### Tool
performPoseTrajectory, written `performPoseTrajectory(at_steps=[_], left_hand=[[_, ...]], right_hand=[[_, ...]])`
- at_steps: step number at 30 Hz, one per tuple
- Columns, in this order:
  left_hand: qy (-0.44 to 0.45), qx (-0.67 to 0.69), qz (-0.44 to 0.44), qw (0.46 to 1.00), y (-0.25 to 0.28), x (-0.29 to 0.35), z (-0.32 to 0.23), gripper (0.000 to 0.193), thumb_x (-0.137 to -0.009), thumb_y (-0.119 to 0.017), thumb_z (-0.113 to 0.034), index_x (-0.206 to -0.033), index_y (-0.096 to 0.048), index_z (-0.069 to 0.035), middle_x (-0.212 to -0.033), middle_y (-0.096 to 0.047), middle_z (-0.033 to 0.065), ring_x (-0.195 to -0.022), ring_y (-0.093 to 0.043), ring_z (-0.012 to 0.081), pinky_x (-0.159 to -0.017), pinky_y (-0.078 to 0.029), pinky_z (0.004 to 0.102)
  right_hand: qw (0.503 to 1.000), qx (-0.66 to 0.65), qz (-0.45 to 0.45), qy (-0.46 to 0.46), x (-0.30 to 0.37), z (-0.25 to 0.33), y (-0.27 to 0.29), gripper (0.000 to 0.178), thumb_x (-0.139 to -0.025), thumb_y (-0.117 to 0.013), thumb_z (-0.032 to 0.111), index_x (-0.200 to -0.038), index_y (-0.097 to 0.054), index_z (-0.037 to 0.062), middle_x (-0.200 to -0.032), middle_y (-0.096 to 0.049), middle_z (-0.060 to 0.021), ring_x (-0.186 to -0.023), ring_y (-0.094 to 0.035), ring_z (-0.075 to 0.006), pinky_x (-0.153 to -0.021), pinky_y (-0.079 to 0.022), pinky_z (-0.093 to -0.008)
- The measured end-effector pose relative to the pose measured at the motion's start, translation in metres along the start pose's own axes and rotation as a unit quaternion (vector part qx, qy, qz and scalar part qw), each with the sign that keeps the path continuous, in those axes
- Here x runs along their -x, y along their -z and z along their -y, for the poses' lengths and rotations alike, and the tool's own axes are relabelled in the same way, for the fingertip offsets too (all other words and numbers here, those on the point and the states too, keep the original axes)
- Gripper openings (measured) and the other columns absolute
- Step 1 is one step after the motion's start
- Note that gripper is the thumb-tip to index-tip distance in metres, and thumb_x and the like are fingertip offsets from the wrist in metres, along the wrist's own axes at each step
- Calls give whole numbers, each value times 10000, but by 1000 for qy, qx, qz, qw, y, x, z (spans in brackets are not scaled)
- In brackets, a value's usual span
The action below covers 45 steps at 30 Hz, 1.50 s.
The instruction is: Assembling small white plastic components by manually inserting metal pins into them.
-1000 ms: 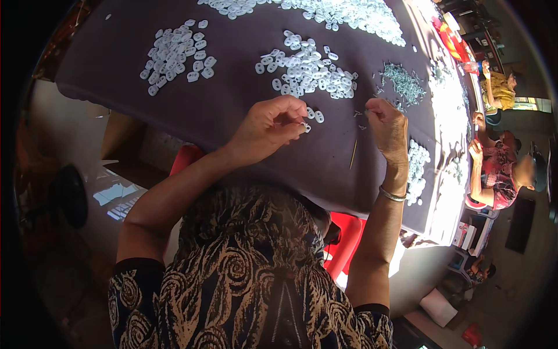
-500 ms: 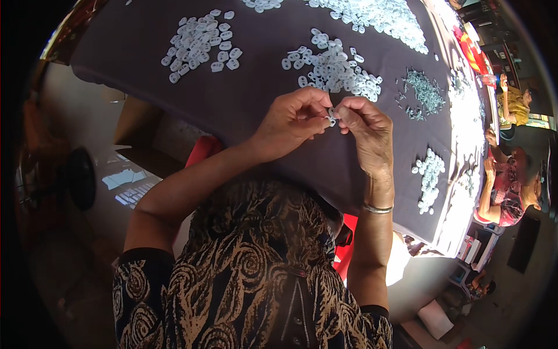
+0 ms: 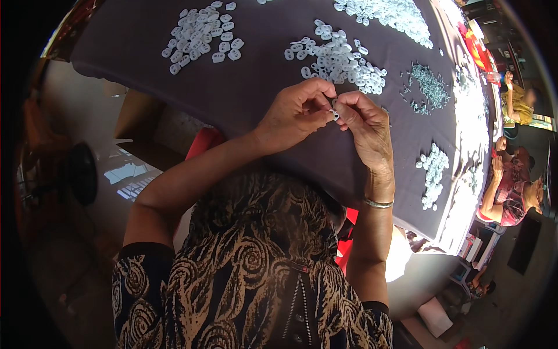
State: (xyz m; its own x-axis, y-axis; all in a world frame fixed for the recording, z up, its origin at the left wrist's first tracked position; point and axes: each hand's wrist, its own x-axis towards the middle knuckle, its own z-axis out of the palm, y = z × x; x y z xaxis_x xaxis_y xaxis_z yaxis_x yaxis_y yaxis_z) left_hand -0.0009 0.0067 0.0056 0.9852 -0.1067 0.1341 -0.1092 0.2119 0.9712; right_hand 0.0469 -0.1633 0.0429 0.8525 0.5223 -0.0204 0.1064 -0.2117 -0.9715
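Note:
My left hand (image 3: 295, 115) and my right hand (image 3: 367, 125) meet above the near part of the dark cloth-covered table. Their thumbs and fingers pinch a small white plastic piece (image 3: 335, 116) between them. Fingertips cover most of it, though a dark hole shows in the visible part. Just beyond my hands lies a heap of white oval two-holed pieces (image 3: 343, 63). To the right of them is a scatter of small greenish-grey screw-like bits (image 3: 429, 88). A silvery bangle (image 3: 378, 203) circles my right wrist.
More white pieces form a pile (image 3: 200, 36) at the far left and a larger one (image 3: 390, 18) at the back. A smaller pile (image 3: 433, 174) lies to the right. Across the sunlit table side sit people, one in a red top (image 3: 511, 189). An open cardboard box (image 3: 142, 125) stands left.
The whole view has shifted slightly, moving the piles a little up and right in the picture. Both hands keep their pinch, and the fingers around the small piece have moved slightly.

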Motion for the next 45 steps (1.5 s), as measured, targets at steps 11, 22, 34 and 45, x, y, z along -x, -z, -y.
performPoseTrajectory(at_steps=[11, 22, 34, 45], left_hand=[[-17, -34, -39, 999, -6, 2, 5, 310, -852, -621, 6, -1129, -490, -43, -841, -594, 13, -697, -546, 43, -598, -468, 190], [-21, -75, -83, 993, -9, 0, 4, 332, -837, -641, 9, -1117, -467, -30, -813, -600, 44, -705, -571, 62, -579, -498, 203], [8, -71, -46, 996, -5, 1, -3, 359, -848, -622, 6, -1150, -432, -33, -787, -602, 27, -661, -561, 56, -593, -465, 191], [1, -70, -34, 997, -4, 0, -1, 329, -852, -627, -4, -1131, -453, -20, -792, -594, 16, -658, -557, 44, -589, -474, 184]], right_hand=[[984, 160, -55, 55, 3, 1, -9, 66, -899, -589, 66, -870, -607, 10, -705, -569, 19, -634, -498, -49, -573, -423, -211], [968, 192, -149, 61, 3, -5, -26, 86, -884, -599, 80, -871, -632, 1, -643, -583, 8, -580, -497, -46, -531, -415, -215], [994, 41, -102, -19, 4, 5, -16, 187, -936, -518, 138, -888, -632, -3, -722, -584, -9, -614, -507, -68, -575, -428, -217], [995, -49, -79, -47, 4, 5, -5, 248, -936, -496, 159, -875, -642, -32, -765, -608, -45, -599, -513, -86, -566, -436, -227]])
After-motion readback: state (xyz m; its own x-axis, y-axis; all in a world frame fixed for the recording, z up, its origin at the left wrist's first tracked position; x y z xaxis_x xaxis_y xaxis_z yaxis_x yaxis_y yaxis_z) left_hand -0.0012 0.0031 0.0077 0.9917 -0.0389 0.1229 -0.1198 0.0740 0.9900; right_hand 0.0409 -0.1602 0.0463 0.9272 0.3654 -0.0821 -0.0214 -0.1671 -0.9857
